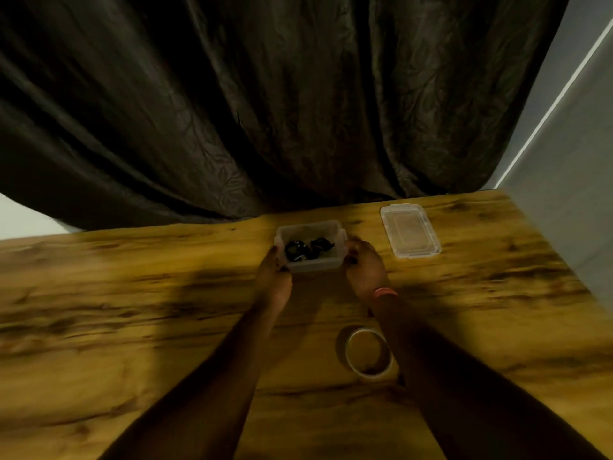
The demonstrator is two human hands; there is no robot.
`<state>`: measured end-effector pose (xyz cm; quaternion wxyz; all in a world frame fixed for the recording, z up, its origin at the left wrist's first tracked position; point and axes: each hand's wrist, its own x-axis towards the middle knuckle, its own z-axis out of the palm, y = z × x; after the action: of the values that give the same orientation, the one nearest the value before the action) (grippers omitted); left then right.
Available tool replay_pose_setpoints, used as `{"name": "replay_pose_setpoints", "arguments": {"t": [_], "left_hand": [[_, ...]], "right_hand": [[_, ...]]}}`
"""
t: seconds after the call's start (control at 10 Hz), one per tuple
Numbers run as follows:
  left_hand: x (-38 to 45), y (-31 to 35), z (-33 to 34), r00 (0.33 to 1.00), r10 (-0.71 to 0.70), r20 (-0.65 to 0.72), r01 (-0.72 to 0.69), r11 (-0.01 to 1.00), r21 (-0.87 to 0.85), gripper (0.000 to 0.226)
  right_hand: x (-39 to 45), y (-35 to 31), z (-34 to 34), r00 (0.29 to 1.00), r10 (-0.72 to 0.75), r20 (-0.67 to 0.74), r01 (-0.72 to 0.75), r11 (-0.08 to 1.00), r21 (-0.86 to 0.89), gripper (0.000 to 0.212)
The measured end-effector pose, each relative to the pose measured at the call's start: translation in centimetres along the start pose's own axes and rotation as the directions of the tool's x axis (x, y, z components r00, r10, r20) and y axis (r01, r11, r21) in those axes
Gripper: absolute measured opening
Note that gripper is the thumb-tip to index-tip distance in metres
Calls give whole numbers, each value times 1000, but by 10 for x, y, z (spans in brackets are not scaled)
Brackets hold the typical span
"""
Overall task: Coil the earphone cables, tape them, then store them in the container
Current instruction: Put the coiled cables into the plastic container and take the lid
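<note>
Both hands hold the container of coiled cables.

The left hand (273,277) grips the left end of the clear container (310,264), coiled black earphone cables (308,250) inside; the right hand (365,265) grips its right end. The lid (410,230) lies at two o'clock of it, the tape roll (369,354) at five o'clock, on the wooden table (132,310).

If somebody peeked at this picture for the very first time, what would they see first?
Probably the two hands, left hand and right hand, holding a small clear box at the far middle of the wooden table, with black coiled earphones inside. Next, the box's lid lying off to the right, and a tape roll nearer, between the forearms. A big dark curtain fills the background.
</note>
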<state>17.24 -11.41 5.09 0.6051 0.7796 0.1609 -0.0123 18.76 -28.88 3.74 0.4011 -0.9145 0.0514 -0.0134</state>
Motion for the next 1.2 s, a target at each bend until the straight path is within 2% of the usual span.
{"name": "replay_pose_setpoints", "arguments": {"t": [0.2,0.3,0.4,0.5,0.6,0.7,0.8,0.9,1.1,1.2], "left_hand": [[0,-23,-39,996,-2,-94,23,975,221,57],[2,-29,-53,997,3,-75,18,959,282,60],[-1,-28,-56,996,52,-69,-27,948,318,58],[-2,-27,-54,981,146,-131,-80,907,413,46],[-3,-33,-64,986,107,-127,-48,915,400,50],[-4,-41,-68,985,36,-171,12,962,271,58],[-7,-42,-69,983,18,-185,26,972,232,51],[-5,-49,-68,978,-12,-207,63,967,245,48],[-1,-54,-71,971,-19,-239,77,969,235,42],[-2,-49,-70,969,-20,-246,70,978,195,38]], "right_hand": [[-16,-29,30,990,77,116,-91,989,121,35],[-19,-34,33,986,11,168,-29,994,106,35],[-17,-26,24,984,-32,174,21,998,62,37],[-8,8,-3,997,-72,38,78,983,-169,47],[-1,34,-25,996,-89,-10,79,925,-373,49],[5,61,-50,999,-12,-52,-24,769,-639,50],[6,74,-58,997,53,-57,-78,709,-701,55],[7,85,-59,997,66,-34,-70,685,-725,56],[4,82,-58,1000,-9,6,10,583,-812,50],[-1,73,-60,999,-14,32,34,580,-814,50]]}}
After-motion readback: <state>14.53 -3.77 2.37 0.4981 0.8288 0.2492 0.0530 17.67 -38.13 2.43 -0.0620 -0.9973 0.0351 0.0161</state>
